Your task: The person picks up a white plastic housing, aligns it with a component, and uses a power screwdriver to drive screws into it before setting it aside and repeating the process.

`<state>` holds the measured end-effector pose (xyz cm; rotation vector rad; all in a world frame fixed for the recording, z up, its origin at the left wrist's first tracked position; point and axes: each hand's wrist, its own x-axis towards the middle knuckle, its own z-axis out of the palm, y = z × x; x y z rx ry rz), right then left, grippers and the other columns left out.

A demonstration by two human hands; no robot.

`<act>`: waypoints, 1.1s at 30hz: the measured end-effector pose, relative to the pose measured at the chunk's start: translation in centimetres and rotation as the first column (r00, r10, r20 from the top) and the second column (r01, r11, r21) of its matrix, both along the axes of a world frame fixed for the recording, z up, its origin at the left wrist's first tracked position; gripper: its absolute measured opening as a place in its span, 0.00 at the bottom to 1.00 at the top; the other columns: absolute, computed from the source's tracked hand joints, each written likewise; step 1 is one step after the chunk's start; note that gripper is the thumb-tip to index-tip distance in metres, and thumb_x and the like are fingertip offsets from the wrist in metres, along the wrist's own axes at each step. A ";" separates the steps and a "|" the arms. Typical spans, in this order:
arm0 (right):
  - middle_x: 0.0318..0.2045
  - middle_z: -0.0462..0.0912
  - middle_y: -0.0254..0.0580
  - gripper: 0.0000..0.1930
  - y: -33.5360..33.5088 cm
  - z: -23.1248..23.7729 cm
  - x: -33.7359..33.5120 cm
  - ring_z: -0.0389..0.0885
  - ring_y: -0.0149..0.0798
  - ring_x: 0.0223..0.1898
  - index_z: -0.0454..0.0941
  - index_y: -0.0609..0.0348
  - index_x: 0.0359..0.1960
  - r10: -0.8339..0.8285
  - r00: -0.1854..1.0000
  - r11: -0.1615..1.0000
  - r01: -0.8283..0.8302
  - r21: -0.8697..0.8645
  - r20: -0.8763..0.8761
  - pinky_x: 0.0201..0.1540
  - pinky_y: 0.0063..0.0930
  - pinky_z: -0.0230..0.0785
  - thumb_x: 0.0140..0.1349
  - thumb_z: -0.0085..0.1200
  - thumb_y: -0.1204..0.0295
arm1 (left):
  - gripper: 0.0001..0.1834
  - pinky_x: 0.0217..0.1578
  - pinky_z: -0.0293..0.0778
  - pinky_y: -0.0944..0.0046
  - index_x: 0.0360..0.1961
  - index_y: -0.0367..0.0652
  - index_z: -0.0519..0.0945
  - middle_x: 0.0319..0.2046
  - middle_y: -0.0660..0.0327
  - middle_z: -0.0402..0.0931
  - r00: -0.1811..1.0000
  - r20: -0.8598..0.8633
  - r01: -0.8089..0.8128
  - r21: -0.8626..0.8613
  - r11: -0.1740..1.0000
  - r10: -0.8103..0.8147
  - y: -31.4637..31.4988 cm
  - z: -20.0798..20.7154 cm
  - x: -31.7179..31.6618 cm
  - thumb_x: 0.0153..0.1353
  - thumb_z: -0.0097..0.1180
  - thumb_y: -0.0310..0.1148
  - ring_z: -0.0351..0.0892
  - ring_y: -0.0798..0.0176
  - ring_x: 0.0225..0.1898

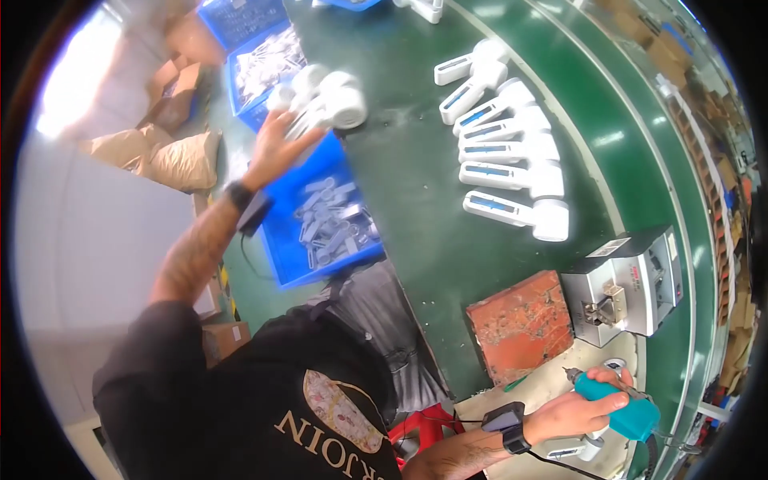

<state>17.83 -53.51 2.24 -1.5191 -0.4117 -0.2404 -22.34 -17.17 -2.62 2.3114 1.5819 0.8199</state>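
My left hand [276,150] reaches out at the upper left, its fingers apart, next to a bunch of white round-headed units [344,104] on the bench. Blur hides whether the fingertips touch them. At the lower right my right hand [580,412] is wrapped round a teal electric screwdriver [620,406], whose bit points to the upper left. Below that hand lies a white handled part [588,448], partly covered. A curved row of several white units with long slotted handles [500,208] lies across the bench; blue strips show inside most of the handles.
A blue bin [280,252] with grey parts stands below my left hand. Behind it, another blue bin [236,88] holds white parts. A reddish block [520,324] and a silver machine [616,292] sit near my right hand. The green conveyor [612,136] curves along the right.
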 end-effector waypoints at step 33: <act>0.25 0.74 0.39 0.32 -0.6 -0.4 0.0 0.72 0.33 0.27 0.70 0.67 0.49 0.003 1.000 1.000 -0.003 0.005 -0.024 0.31 0.25 0.66 0.70 0.47 0.42 | 0.14 0.54 0.72 0.48 0.48 0.42 0.73 0.58 0.47 0.66 0.865 -0.177 0.492 0.118 0.863 -0.469 10.3 0.6 20.8 0.60 0.50 0.24 0.72 0.40 0.54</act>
